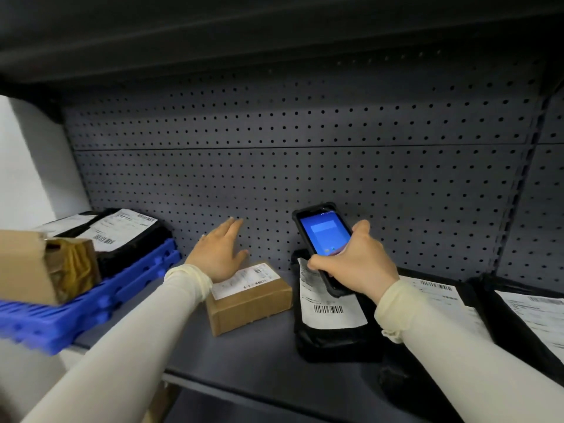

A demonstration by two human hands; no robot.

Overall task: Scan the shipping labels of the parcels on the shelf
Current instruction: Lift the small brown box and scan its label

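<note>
Head view: our blue tray holds labelled parcels; left hand lies flat, fingers apart, right hand grips scanner.

I'm at a parcel storeroom's racking — a dark metal shelf backed by grey pegboard, black mailer bags and a cardboard box bearing barcode labels, a blue plastic crate — handheld scanner in my grip.

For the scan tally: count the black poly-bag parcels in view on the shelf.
4. One at far left behind the blue crate, one under the scanner, one beside it, one at the right edge. More may lie beyond the frame.
</note>
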